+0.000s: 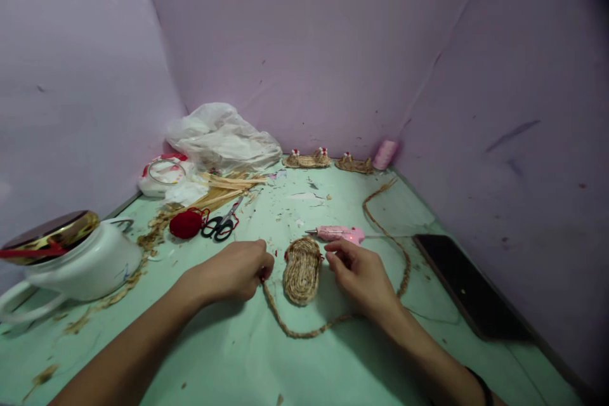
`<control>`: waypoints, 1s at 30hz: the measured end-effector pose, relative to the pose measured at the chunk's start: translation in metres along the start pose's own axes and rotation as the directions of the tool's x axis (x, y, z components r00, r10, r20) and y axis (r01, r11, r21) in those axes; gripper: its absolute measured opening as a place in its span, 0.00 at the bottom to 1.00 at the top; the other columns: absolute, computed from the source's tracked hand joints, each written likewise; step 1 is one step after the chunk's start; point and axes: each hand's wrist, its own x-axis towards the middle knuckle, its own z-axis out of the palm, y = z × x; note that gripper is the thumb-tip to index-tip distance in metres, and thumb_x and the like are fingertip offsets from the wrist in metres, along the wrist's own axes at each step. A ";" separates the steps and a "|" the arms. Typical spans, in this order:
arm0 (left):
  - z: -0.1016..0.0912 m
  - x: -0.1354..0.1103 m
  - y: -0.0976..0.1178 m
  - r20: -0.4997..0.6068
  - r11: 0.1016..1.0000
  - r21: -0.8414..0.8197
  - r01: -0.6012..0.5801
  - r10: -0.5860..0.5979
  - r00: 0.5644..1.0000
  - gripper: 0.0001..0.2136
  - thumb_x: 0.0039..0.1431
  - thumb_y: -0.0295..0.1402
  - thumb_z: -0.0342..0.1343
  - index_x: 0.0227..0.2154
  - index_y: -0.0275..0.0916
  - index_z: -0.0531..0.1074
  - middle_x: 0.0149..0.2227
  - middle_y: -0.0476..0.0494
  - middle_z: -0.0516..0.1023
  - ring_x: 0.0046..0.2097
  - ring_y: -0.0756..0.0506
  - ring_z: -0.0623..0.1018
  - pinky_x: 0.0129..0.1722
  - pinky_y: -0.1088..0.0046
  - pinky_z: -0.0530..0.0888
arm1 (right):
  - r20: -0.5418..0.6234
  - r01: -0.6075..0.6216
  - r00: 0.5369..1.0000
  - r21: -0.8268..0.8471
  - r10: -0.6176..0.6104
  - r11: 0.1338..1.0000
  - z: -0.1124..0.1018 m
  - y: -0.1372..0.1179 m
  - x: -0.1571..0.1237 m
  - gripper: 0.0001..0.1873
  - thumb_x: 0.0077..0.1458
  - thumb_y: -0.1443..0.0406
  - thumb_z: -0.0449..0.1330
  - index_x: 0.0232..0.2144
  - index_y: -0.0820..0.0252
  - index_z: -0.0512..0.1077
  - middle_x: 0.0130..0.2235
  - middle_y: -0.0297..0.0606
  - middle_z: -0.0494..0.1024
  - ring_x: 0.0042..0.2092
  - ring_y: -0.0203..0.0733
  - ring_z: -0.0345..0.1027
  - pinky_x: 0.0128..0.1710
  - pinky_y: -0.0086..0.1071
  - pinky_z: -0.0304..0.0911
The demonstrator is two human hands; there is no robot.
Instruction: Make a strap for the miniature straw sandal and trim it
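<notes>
A small oval sole woven from braided straw [301, 269] lies flat on the green table [266, 355], between my hands. My left hand [235, 269] rests curled just left of it, fingers pinched on the end of a braided straw rope [380, 225] that loops under the sole and runs off to the right and back. My right hand [359, 273] sits at the sole's right edge with its fingers bent together, touching the sole's rim; what it pinches, if anything, is too small to see. A pink glue gun [339, 234] lies just behind that hand.
Black scissors [219, 226] and a red ball of yarn [186, 224] lie at the left, with loose straw strips [223, 187], a plastic bag [221, 136] and a white pot [80, 260]. Finished straw sandals [308, 159] and a pink spool [384, 153] stand at the back. A dark phone [469, 285] lies right.
</notes>
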 end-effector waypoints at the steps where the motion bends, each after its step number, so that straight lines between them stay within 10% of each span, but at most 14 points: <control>1: 0.000 0.001 0.001 0.010 1.000 0.010 -0.004 0.004 1.000 0.09 0.44 0.24 0.48 0.26 0.39 0.72 0.31 0.44 0.73 0.31 0.46 0.71 0.29 0.73 0.63 | -0.025 0.032 0.999 0.032 -0.031 0.999 -0.002 -0.004 -0.002 0.10 0.49 0.62 0.54 0.30 0.61 0.73 0.22 0.35 0.71 0.23 0.37 0.63 0.24 0.32 0.59; 6: -0.008 -0.004 0.015 0.009 0.965 -0.245 -0.093 0.098 0.995 0.06 0.47 0.26 0.51 0.27 0.38 0.72 0.28 0.49 0.74 0.31 0.50 0.70 0.30 0.77 0.63 | 0.115 0.014 0.992 0.362 -0.060 0.932 0.003 -0.030 -0.018 0.10 0.49 0.60 0.57 0.29 0.61 0.72 0.28 0.37 0.74 0.29 0.37 0.67 0.30 0.31 0.62; 15: 0.015 0.006 0.034 -0.111 0.796 -0.592 -0.122 0.069 0.991 0.06 0.46 0.26 0.51 0.25 0.34 0.73 0.22 0.52 0.70 0.26 0.53 0.67 0.26 0.80 0.62 | 0.589 -0.495 0.791 0.457 0.166 0.739 0.024 -0.031 -0.024 0.17 0.33 0.58 0.66 0.22 0.62 0.66 0.16 0.27 0.67 0.17 0.30 0.59 0.18 0.26 0.56; 19: 0.014 0.018 0.018 -0.173 0.725 -0.687 0.053 -0.233 0.957 0.05 0.43 0.27 0.52 0.23 0.33 0.73 0.20 0.50 0.71 0.23 0.53 0.67 0.24 0.79 0.62 | 0.400 -0.422 0.886 0.487 0.234 0.765 0.013 -0.031 -0.015 0.14 0.35 0.59 0.64 0.20 0.63 0.67 0.17 0.28 0.66 0.16 0.28 0.55 0.16 0.26 0.52; 23: 0.020 0.028 0.011 0.057 0.526 -0.781 0.337 -0.477 0.877 0.06 0.43 0.30 0.51 0.18 0.34 0.69 0.13 0.51 0.67 0.14 0.55 0.59 0.14 0.78 0.55 | 0.117 -0.264 0.964 0.491 0.238 0.830 -0.001 -0.027 -0.006 0.10 0.40 0.61 0.61 0.25 0.61 0.69 0.20 0.29 0.66 0.19 0.28 0.51 0.17 0.25 0.47; 30: 0.036 0.036 0.019 0.147 0.435 -0.819 0.374 -0.471 0.870 0.06 0.44 0.30 0.49 0.17 0.35 0.67 0.09 0.53 0.64 0.10 0.55 0.55 0.10 0.79 0.50 | 0.244 -0.387 0.915 0.306 0.321 0.870 0.008 -0.011 0.000 0.07 0.40 0.63 0.60 0.22 0.60 0.67 0.17 0.28 0.63 0.16 0.28 0.48 0.14 0.25 0.43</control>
